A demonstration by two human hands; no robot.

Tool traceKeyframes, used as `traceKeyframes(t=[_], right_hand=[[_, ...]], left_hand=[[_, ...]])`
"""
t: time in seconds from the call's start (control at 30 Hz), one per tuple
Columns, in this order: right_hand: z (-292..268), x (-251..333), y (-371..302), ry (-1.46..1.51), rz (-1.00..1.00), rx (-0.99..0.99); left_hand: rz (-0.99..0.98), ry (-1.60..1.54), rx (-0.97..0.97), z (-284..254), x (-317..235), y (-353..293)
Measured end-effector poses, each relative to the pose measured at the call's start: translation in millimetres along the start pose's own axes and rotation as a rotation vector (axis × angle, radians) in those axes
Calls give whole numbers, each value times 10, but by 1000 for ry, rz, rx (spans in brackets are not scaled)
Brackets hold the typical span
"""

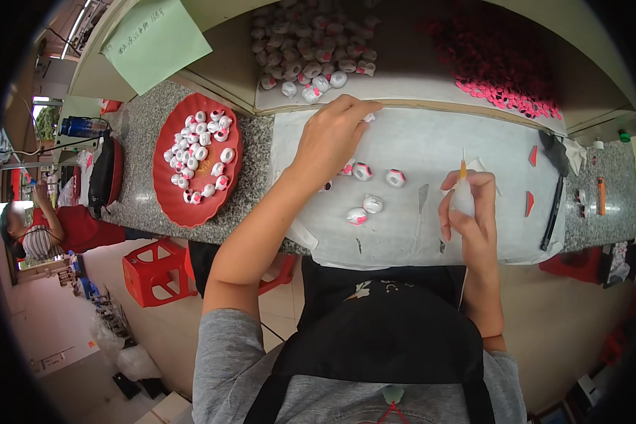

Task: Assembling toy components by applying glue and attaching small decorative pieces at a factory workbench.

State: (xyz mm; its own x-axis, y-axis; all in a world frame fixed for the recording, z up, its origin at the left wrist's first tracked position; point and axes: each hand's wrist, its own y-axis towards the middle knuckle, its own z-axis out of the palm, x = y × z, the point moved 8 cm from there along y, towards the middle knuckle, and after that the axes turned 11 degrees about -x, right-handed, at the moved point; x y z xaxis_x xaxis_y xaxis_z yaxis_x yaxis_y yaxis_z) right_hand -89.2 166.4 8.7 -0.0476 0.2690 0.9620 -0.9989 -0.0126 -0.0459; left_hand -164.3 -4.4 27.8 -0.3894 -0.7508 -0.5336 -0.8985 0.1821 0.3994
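My left hand (pixel 336 134) reaches to the front edge of the shelf, its fingers closed at the tips around a small white piece (pixel 369 117) that is mostly hidden. In my right hand (pixel 477 219) is a white squeeze bottle (pixel 463 199) with a thin needle tip pointing away from me, held above the paper-covered worktop. Between the hands, several small rounded white pieces (pixel 372 205) with pink and dark parts lie on the white paper (pixel 403 244). Some of them are partly covered by my left hand.
A red scalloped plate (pixel 164 187) of white-and-pink pieces stands at left. The shelf holds a heap of white pieces (pixel 307 46) and many flat pink pieces (pixel 502 92). A black tool (pixel 552 212) and an orange stick (pixel 601 196) lie at right. Another person (pixel 63 230) is far left.
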Motion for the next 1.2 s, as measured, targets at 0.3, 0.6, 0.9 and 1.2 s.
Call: traceKeyframes(t=[0.3,0.6,0.9,1.2], right_hand=[[-47,253,47,2,-21,-71],[-130,558,-90,120,-333,-362],[274,746,-371,-303,-737,-74],[366,736,-408,-361,-771,-90]], left_hand=[[-398,-1030,-98,-67,-210,-462],[-631,-1524,-242,117,-310,-734],[-579,-1505,-292,96,-251,-864],[-577,-1494,-284,88,-265,-875]])
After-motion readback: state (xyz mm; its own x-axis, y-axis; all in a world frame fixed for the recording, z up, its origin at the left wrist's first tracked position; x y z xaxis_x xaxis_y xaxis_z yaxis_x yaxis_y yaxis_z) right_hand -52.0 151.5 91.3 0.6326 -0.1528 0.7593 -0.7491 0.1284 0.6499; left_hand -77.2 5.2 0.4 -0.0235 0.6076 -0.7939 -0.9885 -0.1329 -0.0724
